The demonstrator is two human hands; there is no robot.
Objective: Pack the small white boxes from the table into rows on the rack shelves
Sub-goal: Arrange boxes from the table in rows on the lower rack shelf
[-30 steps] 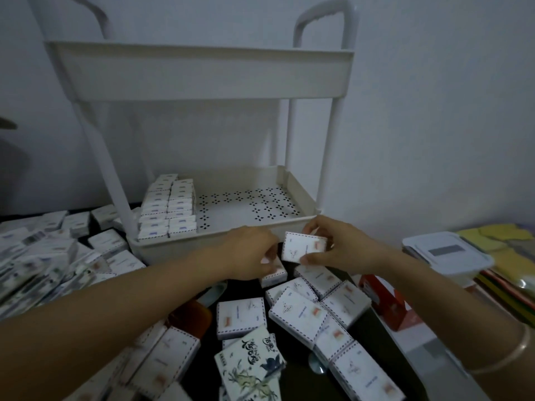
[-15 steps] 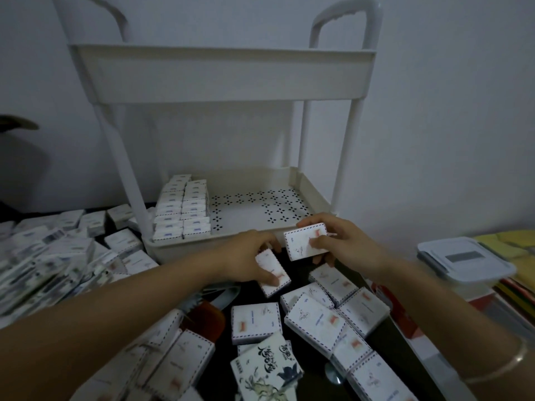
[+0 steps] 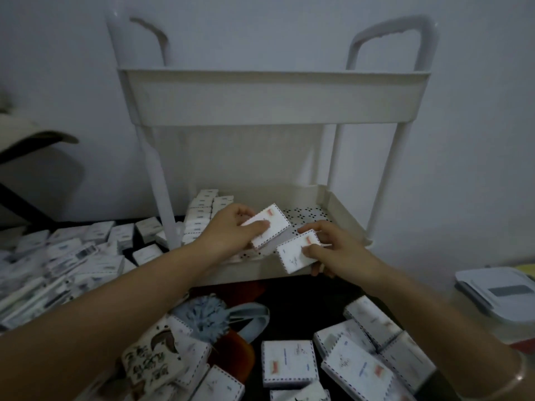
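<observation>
My left hand (image 3: 228, 235) grips a small white box (image 3: 270, 225) over the lower shelf (image 3: 341, 209) of the white rack. My right hand (image 3: 338, 250) holds a second white box (image 3: 295, 253) just above that shelf's front rim. Two rows of white boxes (image 3: 202, 212) stand at the shelf's left end, partly hidden behind my left hand. Several loose white boxes (image 3: 289, 361) lie on the dark table in front, and a large heap of boxes (image 3: 63, 261) lies to the left. The upper shelf (image 3: 272, 96) shows only its front wall.
A white lidded container (image 3: 503, 296) sits at the right. A blue-grey pompom (image 3: 202, 316) and an orange item (image 3: 234, 351) lie among the boxes in front. A patterned box (image 3: 153, 357) lies at the lower left. The rack stands against a white wall.
Both hands have lifted from the table toward the lower shelf, each carrying a box. The left hand picked its box off the table. The view has tilted upward.
</observation>
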